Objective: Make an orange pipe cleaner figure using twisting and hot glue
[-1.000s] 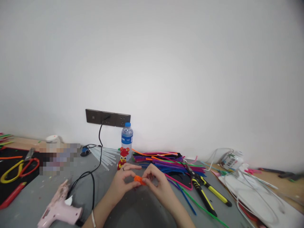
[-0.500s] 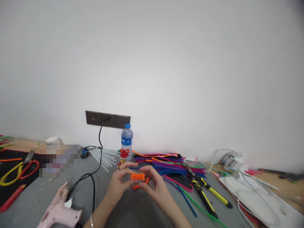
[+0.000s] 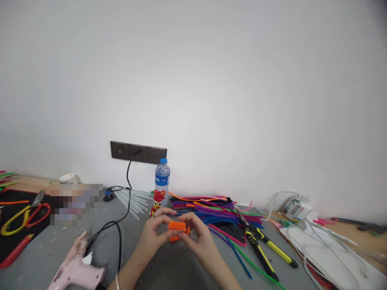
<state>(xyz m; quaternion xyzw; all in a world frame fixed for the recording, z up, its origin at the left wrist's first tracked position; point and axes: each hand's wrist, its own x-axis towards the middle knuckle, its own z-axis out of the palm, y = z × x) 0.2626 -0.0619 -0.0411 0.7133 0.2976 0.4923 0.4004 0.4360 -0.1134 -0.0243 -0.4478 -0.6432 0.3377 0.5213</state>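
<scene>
Both hands are raised in front of me over the grey mat. My left hand is closed, its thumb and fingers pinching the left side of a small orange folded piece, which looks like bent pipe cleaner. From the right, my right hand pinches the other side, with a bit of orange showing by its fingertips. Another orange strip shows just below, between the thumbs; whether it is joined cannot be made out. Just behind my left hand stands a red and yellow figure with big eyes, in front of a water bottle.
A pink glue gun lies front left, its black cable running to the wall socket. Clear glue sticks are fanned out behind. Right of my hands lie bundled pipe cleaners and yellow-black pliers. Scissors lie far left.
My hands have come slightly closer together, and the orange parts now sit nearer each other between the fingertips. The view has shifted very slightly; the surrounding things stay put.
</scene>
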